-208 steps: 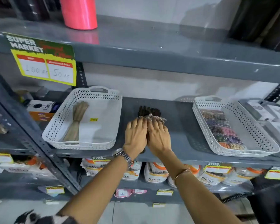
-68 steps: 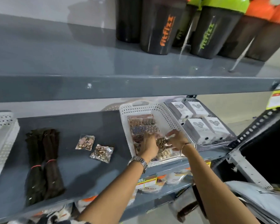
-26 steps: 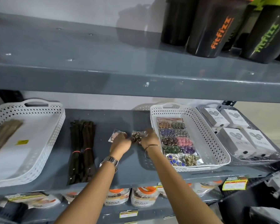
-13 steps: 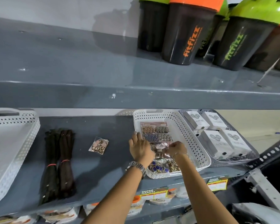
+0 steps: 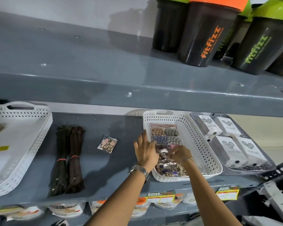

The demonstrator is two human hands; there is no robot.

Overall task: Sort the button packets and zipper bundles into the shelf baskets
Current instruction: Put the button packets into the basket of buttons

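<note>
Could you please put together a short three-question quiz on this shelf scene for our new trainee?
1. True or false: the loose button packet lies on the bare shelf, outside both white baskets.
2. Which basket holds the button packets? A) the left white basket B) the right white basket C) the clear tray with white boxes
3. Fill in: the two dark zipper bundles lie ____ the two white baskets.

Key: 1 true. 2 B; the left hand and right hand are both over it. 3 between.
</note>
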